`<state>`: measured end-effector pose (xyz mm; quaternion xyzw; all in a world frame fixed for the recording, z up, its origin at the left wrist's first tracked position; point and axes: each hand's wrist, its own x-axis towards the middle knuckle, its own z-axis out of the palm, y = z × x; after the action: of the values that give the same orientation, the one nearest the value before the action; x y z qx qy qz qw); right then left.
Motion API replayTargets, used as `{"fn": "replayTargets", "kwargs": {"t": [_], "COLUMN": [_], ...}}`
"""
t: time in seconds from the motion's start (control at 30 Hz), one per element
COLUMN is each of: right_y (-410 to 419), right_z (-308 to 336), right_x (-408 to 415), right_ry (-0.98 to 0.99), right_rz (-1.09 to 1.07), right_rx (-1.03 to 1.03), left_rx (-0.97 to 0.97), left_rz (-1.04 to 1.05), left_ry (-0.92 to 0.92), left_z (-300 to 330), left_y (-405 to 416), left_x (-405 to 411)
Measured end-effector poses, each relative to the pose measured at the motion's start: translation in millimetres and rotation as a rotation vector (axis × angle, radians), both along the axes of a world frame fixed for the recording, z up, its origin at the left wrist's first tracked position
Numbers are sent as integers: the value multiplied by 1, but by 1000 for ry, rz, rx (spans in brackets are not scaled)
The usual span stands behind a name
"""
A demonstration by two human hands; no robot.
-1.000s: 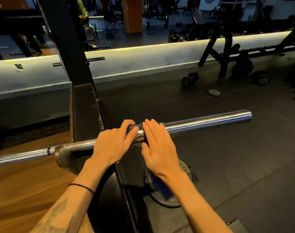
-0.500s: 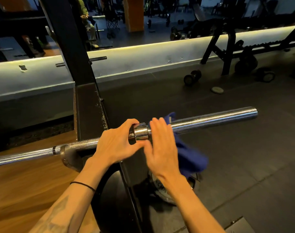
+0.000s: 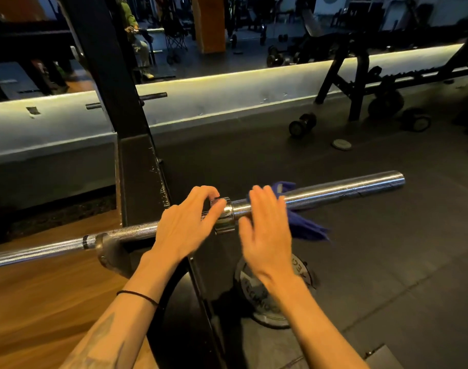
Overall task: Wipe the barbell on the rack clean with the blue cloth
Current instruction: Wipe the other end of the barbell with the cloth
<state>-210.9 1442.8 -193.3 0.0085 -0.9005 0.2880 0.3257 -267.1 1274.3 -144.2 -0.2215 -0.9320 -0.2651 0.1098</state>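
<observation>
The chrome barbell (image 3: 342, 189) lies across the rack, its bare sleeve pointing right. My left hand (image 3: 183, 226) grips it at the collar (image 3: 224, 215), fingers curled over the top and thumb in front. My right hand (image 3: 267, 230) lies flat with straight fingers against the sleeve just right of the collar. It presses the blue cloth (image 3: 306, 227) onto the bar. The cloth wraps over the sleeve behind my fingers, and its loose end hangs down to the right.
The black rack upright (image 3: 133, 161) stands just left of my hands. A weight plate (image 3: 256, 302) lies on the dark rubber floor under my right wrist. A dumbbell (image 3: 302, 123), a small disc (image 3: 341, 144) and a dumbbell rack (image 3: 360, 83) are farther back. Wooden platform (image 3: 41, 302) at left.
My right hand has slid a little to the right along the sleeve with the cloth, whose loose end now swings out to the right. My left hand stays at the collar.
</observation>
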Motion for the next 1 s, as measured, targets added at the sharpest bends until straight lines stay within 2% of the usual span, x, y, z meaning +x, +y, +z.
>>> {"fn": "replayTargets", "kwargs": {"t": [0.1, 0.17, 0.23, 0.33, 0.4, 0.47, 0.53, 0.63, 0.73, 0.8, 0.83, 0.93, 1.0], "right_y": [-1, 26, 58, 95, 91, 63, 24, -14, 4, 34, 51, 86, 80], "right_z": [0, 1, -1, -3, -3, -1, 1, -1, 3, 5, 6, 2, -2], "right_x": [8, 8, 7, 8, 7, 3, 2, 5, 5, 3, 2, 4, 2], "right_ry": [-18, -16, -43, -94, -88, -53, -20, -15, -24, -28, -34, -60, -55], "right_rz": [182, 173, 77, -95, -161, -180, -100, 117, 191, 128, 64, -132, -184], "right_rx": [176, 357, 419, 292, 169, 29, -34, 27, 214, 340, 338, 201, 94], "left_rx": [-3, -15, -58, -96, -101, -98, -95, -91, -110, -139, -152, -160, -164], "left_rz": [-12, -32, -44, -49, -45, -48, -40, -28, -33, -9, 5, 37, 46], "left_ry": [-4, -21, -31, -6, 10, 11, 19, 28, 35, 30, 28, 57, 57], "left_z": [1, 1, 0, -2, -3, -5, -5, -5, -5, -4, -4, -6, -4], "left_y": [-1, -6, -9, -9, -9, -9, -8, -7, -6, -5, -4, -3, -2], "left_x": [0, 3, 4, 1, -1, -1, -1, -1, -2, -2, -3, -6, -6]}}
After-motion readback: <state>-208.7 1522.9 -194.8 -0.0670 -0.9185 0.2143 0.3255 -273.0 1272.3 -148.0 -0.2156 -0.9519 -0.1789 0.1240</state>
